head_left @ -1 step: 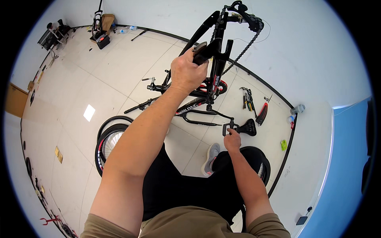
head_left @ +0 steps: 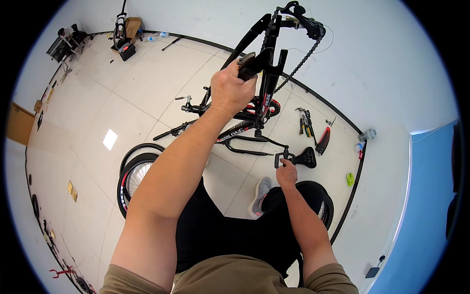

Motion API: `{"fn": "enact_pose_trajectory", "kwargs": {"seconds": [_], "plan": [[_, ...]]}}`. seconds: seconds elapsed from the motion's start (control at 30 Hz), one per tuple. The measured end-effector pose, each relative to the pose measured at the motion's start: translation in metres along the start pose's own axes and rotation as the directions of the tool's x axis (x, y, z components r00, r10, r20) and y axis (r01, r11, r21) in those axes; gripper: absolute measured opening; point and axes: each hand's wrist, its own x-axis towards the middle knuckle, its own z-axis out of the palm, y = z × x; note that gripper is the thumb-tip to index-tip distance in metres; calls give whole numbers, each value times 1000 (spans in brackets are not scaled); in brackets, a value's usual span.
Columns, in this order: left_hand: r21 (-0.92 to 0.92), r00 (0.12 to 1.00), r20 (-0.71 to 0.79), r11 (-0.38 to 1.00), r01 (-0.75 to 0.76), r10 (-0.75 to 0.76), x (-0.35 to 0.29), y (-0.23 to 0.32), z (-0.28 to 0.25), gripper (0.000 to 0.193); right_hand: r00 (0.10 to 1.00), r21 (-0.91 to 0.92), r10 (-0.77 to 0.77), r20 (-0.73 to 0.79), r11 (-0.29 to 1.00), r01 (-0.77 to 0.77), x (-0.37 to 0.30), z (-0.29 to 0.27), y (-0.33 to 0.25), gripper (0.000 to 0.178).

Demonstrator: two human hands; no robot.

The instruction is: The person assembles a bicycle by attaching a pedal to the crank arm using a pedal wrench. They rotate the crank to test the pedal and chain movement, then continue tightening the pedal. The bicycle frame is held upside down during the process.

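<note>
A black bicycle frame (head_left: 267,88) without wheels stands tilted in front of me, its rear end raised. My left hand (head_left: 233,88) is closed round a black part near the upper rear stays; the exact grip is partly hidden by the hand. From the rear derailleur (head_left: 313,28) the chain (head_left: 301,62) hangs down toward the red and black chainring (head_left: 275,107). Lower right, my right hand (head_left: 287,175) is closed at the black pedal (head_left: 283,159) on the crank arm, fingers against it. The black saddle (head_left: 306,158) is just right of the pedal.
Hand tools (head_left: 305,122) and a red-handled saw-like tool (head_left: 323,140) lie on the tiles to the right. Wheels (head_left: 132,176) lie on the left, and another wheel (head_left: 323,208) is by my right knee. A green packet (head_left: 350,179) lies near the wall.
</note>
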Motion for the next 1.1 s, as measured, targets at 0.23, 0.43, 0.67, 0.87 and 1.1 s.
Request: {"fn": "enact_pose_trajectory", "kwargs": {"seconds": [0.23,0.43,0.67,0.87,1.1], "plan": [[1,1000,-3,1000,-15,15,0,3,-2,16,980,-21,-111,-165,994,109,-18,-5,-6,36],[-13,1000,1,1000,14,-13,0,6,0,16,942,547,63,-330,826,136,-6,2,7,49],[-32,1000,6,999,6,-6,0,5,-3,18,870,808,472,143,451,-378,5,-1,8,44],[22,1000,9,1000,-8,8,0,3,-2,22,802,728,484,350,398,-558,27,20,31,33],[31,997,-40,997,-67,68,0,2,-1,20,832,740,415,367,411,-532,24,29,22,29]]}}
